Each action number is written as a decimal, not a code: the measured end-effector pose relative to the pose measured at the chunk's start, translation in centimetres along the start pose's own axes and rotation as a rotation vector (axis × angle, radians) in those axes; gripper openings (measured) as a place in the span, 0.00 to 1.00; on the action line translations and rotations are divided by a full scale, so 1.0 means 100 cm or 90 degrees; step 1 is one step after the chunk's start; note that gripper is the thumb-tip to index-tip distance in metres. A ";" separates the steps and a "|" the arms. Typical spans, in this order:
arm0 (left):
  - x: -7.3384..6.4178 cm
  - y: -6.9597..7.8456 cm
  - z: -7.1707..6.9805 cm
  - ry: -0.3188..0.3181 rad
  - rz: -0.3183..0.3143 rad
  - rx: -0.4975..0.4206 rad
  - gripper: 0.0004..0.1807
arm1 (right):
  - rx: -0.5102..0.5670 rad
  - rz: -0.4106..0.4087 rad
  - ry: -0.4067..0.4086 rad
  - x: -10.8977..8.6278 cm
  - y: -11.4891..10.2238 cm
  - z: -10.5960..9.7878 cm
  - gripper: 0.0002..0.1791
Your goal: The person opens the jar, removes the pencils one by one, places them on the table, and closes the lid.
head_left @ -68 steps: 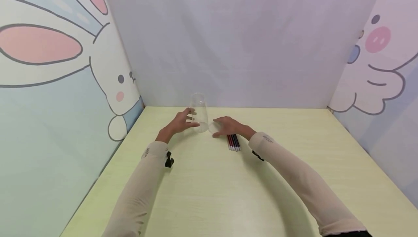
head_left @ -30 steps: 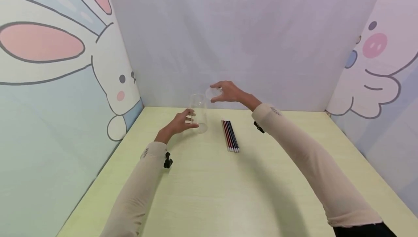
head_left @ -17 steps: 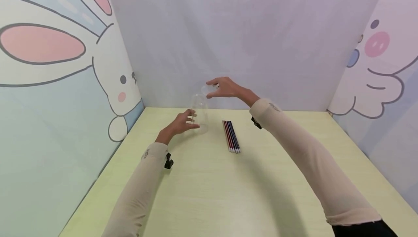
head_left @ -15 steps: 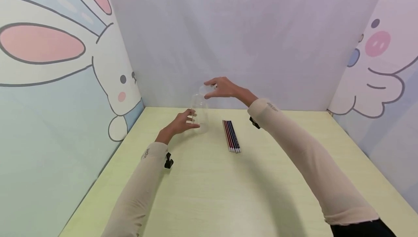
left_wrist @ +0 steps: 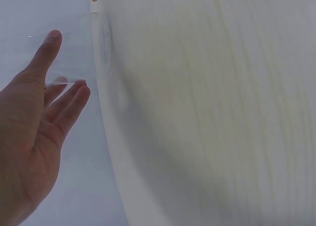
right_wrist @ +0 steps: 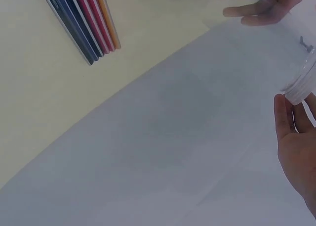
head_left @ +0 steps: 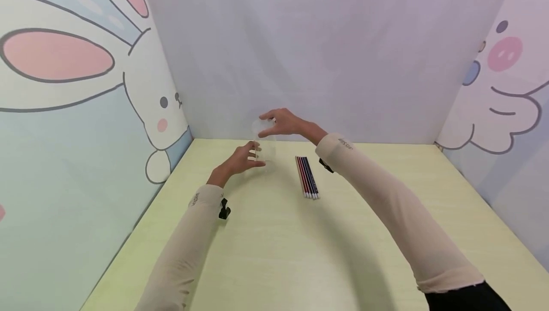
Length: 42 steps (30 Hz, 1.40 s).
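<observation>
A clear plastic jar [head_left: 269, 149] stands upright near the back of the table, its outline faint. My left hand [head_left: 237, 161] grips the jar low on its left side, thumb in front and fingers behind. The left wrist view shows that thumb and the fingers around the see-through wall [left_wrist: 74, 50]. Above, my right hand [head_left: 286, 122] pinches a round clear lid [head_left: 257, 126] by its edge, at the jar's mouth. In the right wrist view the ridged lid [right_wrist: 300, 85] sits at the fingertips; whether it is seated on the rim I cannot tell.
Several pencils [head_left: 307, 177] lie side by side on the pale wooden table [head_left: 274, 244], right of the jar. A plain back wall [head_left: 334, 63] rises just behind the jar. Side walls with cartoon animals stand left and right.
My right hand picked the lid up from the table beside the pencils, raised it, then moved it left and slightly down onto or over the jar's mouth. My left hand stayed on the jar.
</observation>
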<state>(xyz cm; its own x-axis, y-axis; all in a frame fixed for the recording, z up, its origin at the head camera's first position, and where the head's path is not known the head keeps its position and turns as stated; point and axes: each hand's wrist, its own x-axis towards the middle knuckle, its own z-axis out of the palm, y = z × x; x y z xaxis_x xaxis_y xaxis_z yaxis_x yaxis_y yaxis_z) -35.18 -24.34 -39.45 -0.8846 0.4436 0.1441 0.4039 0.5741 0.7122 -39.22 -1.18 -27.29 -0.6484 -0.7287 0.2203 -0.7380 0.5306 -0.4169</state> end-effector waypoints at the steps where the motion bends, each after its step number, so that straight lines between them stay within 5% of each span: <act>1: 0.000 0.001 0.000 0.001 0.001 -0.001 0.34 | -0.001 -0.001 0.001 0.000 0.000 0.000 0.39; 8: 0.001 0.003 0.000 -0.005 -0.006 0.014 0.36 | 0.012 -0.001 0.001 0.001 0.006 0.004 0.38; 16: 0.005 0.012 0.004 0.007 -0.064 0.070 0.53 | 0.027 -0.011 0.007 -0.001 0.010 0.006 0.38; 22: 0.009 0.015 0.004 0.018 -0.064 0.086 0.48 | 0.029 -0.025 0.013 -0.001 0.010 0.004 0.38; 34: 0.011 0.014 0.003 0.011 -0.083 0.084 0.45 | -0.052 0.085 0.022 -0.014 0.000 0.008 0.47; 42: 0.012 0.011 0.001 0.013 -0.088 0.091 0.47 | -0.001 0.125 0.084 -0.029 0.007 0.005 0.31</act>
<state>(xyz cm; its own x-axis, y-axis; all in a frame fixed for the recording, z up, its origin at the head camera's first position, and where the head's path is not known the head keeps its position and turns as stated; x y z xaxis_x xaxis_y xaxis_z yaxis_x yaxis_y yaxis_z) -35.73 -23.10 -38.61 -0.9380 0.3401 0.0670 0.3059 0.7209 0.6219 -37.75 1.03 -28.65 -0.7987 -0.5484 0.2476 -0.5949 0.6577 -0.4622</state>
